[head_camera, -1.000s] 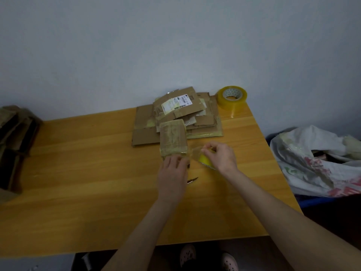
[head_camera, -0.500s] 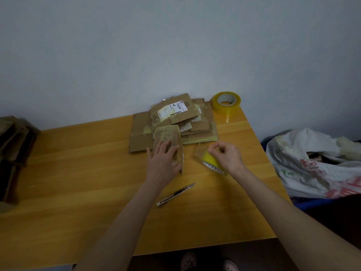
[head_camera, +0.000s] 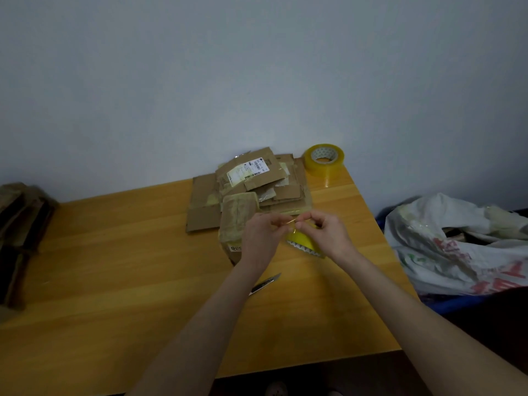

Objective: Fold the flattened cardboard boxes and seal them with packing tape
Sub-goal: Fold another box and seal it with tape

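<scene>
While right hand point(head_camera: 328, 234) grips yellow tape dispenser point(head_camera: 304, 243), left hand point(head_camera: 260, 238) pinches tape end point(head_camera: 288, 223): sealing step, apparently starting; next likely draw it over folded box point(head_camera: 237, 215), press flat

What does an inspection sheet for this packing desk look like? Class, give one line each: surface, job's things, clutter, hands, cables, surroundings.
Surface: yellowish wooden table.
Job's things: flattened cardboard stack at the far edge; small taped box by the left hand; tape roll at the far right corner; yellow tape cutter under the right hand.
Clutter: utility knife, partly behind the left forearm.
Hands: left hand and right hand both pinch a tape strip.
Cables: nothing seen.
Surroundings: plain wall; plastic bag right of the table; brown cardboard at left.
</scene>
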